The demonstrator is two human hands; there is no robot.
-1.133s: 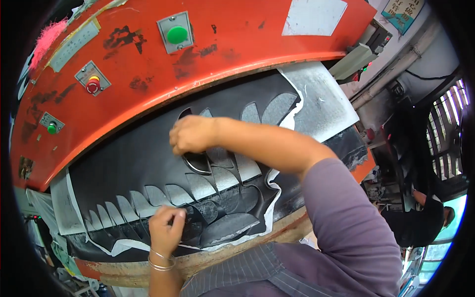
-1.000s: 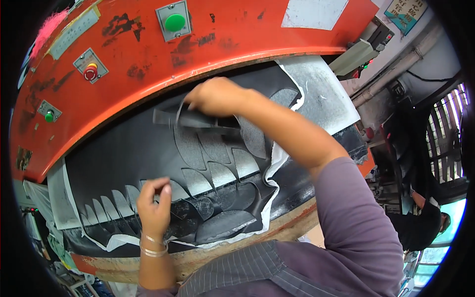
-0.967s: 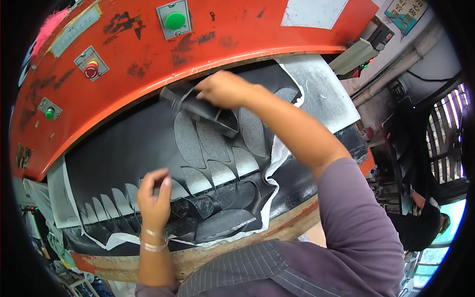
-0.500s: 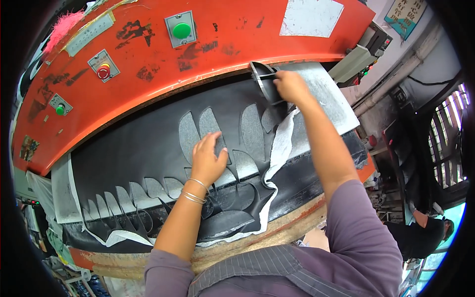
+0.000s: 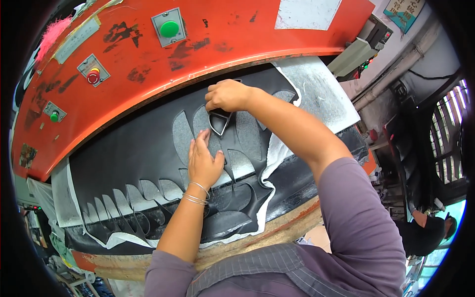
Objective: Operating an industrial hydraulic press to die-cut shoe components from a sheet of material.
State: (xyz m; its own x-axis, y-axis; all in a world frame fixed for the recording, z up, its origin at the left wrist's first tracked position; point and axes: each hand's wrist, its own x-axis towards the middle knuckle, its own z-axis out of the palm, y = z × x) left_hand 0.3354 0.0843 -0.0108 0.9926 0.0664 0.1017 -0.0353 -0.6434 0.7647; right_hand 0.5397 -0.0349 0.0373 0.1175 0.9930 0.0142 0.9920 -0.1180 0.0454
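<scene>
My right hand (image 5: 228,95) is closed on a leaf-shaped metal cutting die (image 5: 218,124), whose pointed near end and crossbar show below the fingers. It is over a black sheet (image 5: 131,146), among leaf-shaped cut-out openings; whether it touches the sheet I cannot tell. Nearer me, my left hand (image 5: 205,161) lies on the sheet with its fingers stretched out, just left of the die's tip. A tall cut-out opening (image 5: 181,138) beside it shows the grey surface underneath. Smaller openings run in a row toward the left. The sheet's white underside (image 5: 278,151) shows along its curled right edge.
An orange press machine (image 5: 217,37) spans the far side, with a green button (image 5: 169,29) and a red knob (image 5: 93,75). The sheet lies on a pale board (image 5: 319,91). A wooden edge (image 5: 247,246) runs in front. Another person (image 5: 426,235) is at far right.
My right hand has carried the cutting die from the sheet's far right edge leftward, close to my left hand. The sheet's right edge, lifted before, now lies flatter. My left hand remains on the sheet.
</scene>
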